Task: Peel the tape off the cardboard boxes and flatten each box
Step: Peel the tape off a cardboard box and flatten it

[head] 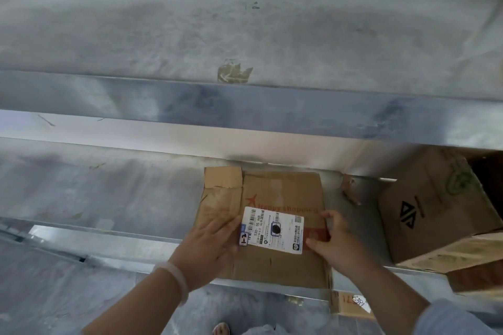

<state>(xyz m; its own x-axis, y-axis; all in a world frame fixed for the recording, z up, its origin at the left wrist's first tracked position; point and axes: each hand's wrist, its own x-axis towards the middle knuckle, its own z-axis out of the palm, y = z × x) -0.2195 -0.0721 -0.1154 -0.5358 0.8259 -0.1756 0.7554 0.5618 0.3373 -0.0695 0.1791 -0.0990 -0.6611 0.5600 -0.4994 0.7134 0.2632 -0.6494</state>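
Looking down from head height at a flattened box [283, 190] of brown cardboard that lies flat on a grey metal bench [136, 193]. Its far edge sits against the raised metal step behind and its near edge reaches the front lip of the bench. A white shipping label [275, 228] is stuck across the middle of the box. The left hand [209, 242], with a pale bracelet [174, 277] on the wrist, presses down on the left part of the box with fingers straight and close together, their tips at the label's left edge. The right hand [334, 242] is at the box's right edge, its fingers curled narrow and pinching that edge just beside the label. To the left of the box the bench is bare metal out to the frame edge. To the right, across a strip of metal that holds a small torn scrap [351, 189], stands an upright box [430, 215] with a black logo, apart from the flat one. Below the front lip a cardboard piece [349, 306] with red writing hangs over the floor [54, 294]
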